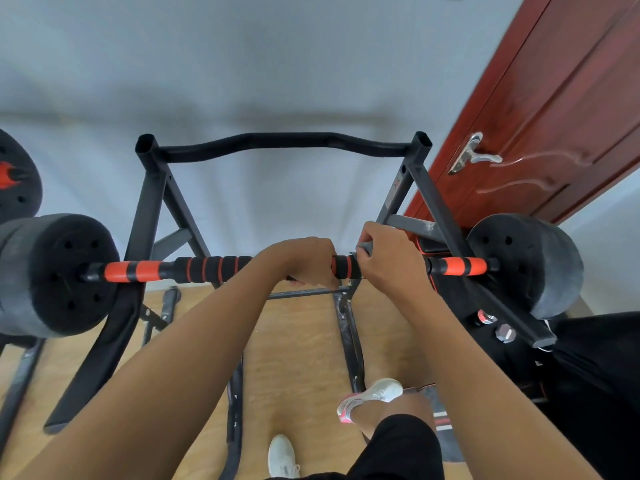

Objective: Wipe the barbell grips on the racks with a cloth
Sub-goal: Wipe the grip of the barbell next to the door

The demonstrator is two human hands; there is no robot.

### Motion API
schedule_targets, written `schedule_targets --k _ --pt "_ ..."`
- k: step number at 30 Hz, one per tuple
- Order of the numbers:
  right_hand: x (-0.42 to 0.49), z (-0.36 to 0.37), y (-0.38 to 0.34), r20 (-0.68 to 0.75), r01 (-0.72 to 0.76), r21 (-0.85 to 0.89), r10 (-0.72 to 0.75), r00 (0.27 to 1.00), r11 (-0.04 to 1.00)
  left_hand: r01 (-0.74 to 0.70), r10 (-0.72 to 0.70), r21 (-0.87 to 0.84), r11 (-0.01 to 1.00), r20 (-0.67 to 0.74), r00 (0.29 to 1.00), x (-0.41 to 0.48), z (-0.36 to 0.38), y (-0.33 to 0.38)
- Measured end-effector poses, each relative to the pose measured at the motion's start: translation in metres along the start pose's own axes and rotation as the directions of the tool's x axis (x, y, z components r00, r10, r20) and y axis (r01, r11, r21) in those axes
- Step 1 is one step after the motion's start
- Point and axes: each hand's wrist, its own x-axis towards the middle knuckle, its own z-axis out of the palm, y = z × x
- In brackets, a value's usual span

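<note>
1. A long barbell with a black-and-orange ribbed foam grip (211,268) was seen lying level across a dark grey steel rack (149,202), spanning from 9 o'clock to 3 o'clock in the view.
2. The left hand (304,259) was placed on the bar just past the centre, its fingers curled over the top and wrapped round the foam.
3. The right hand (388,258) was set at 3 o'clock of the left hand, just beside it. Its fingers were curled round a small grey cloth (363,247) pressed onto the grip.
4. Only a corner of the cloth was visible, at the thumb side of the right hand, touching the bar.
5. A thick black round weight plate (59,275) was carried at the 9 o'clock end of the bar, and another black weight plate (533,265) at the 3 o'clock end.
6. A reddish-brown wooden door (540,109) with a silver lever handle (474,155) was seen at 2 o'clock, behind the rack.
7. A light wooden floor (298,358) was visible at 6 o'clock, where two white shoes (282,457) were planted near the rack's base.
</note>
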Motion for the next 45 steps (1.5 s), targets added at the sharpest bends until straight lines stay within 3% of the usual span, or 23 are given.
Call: schedule_targets --k 5,7,8,10,12,14,16,24,28,32,38,45 --pt "-0.015 -0.003 0.009 0.027 -0.005 0.040 0.004 1.000 0.999 0.061 0.027 -0.279 0.958 0.301 0.953 -0.003 -0.021 0.000" --pt "-0.020 -0.002 0.012 0.014 0.006 0.056 -0.007 1.000 0.998 0.036 0.052 -0.295 0.955 0.287 0.957 -0.006 -0.025 0.000" --pt "-0.019 -0.002 0.012 0.008 0.010 0.062 -0.010 1.000 0.998 -0.011 0.064 -0.246 0.969 0.211 0.975 -0.008 -0.024 0.002" --pt "-0.011 -0.003 0.011 0.003 0.003 0.048 -0.003 1.000 0.999 -0.069 0.070 0.019 0.997 -0.054 0.996 -0.015 -0.017 0.011" --pt "0.000 -0.002 0.006 0.013 -0.006 -0.005 0.006 1.000 1.000 0.044 0.070 0.318 0.947 -0.338 0.938 -0.018 0.006 0.028" --pt "0.005 0.000 0.002 0.022 -0.012 -0.038 0.013 1.000 0.999 0.148 0.063 0.358 0.922 -0.514 0.856 -0.019 0.033 0.044" --pt "0.000 0.001 0.002 0.021 -0.021 -0.041 0.021 1.000 0.999 0.188 0.061 0.366 0.912 -0.573 0.817 -0.013 0.045 0.046" --pt "-0.030 0.002 0.016 -0.024 0.014 0.095 -0.011 1.000 0.995 0.190 0.061 0.355 0.915 -0.588 0.807 -0.009 0.039 0.043" --pt "-0.011 0.002 0.005 -0.071 -0.009 0.058 0.013 0.997 0.998 0.202 0.058 0.371 0.906 -0.584 0.810 -0.013 0.039 0.046" --pt "0.001 -0.004 -0.002 0.026 -0.036 -0.041 0.037 0.999 0.999 0.196 0.050 0.391 0.899 -0.538 0.841 -0.013 0.032 0.046" --pt "-0.022 -0.006 0.008 0.046 -0.012 0.009 0.011 0.999 1.000 0.109 0.002 0.243 0.964 -0.414 0.910 -0.001 0.015 0.040" --pt "0.003 -0.006 -0.003 0.041 -0.062 -0.021 0.063 0.997 0.998 0.147 0.069 0.367 0.919 -0.515 0.855 -0.006 0.028 0.038"
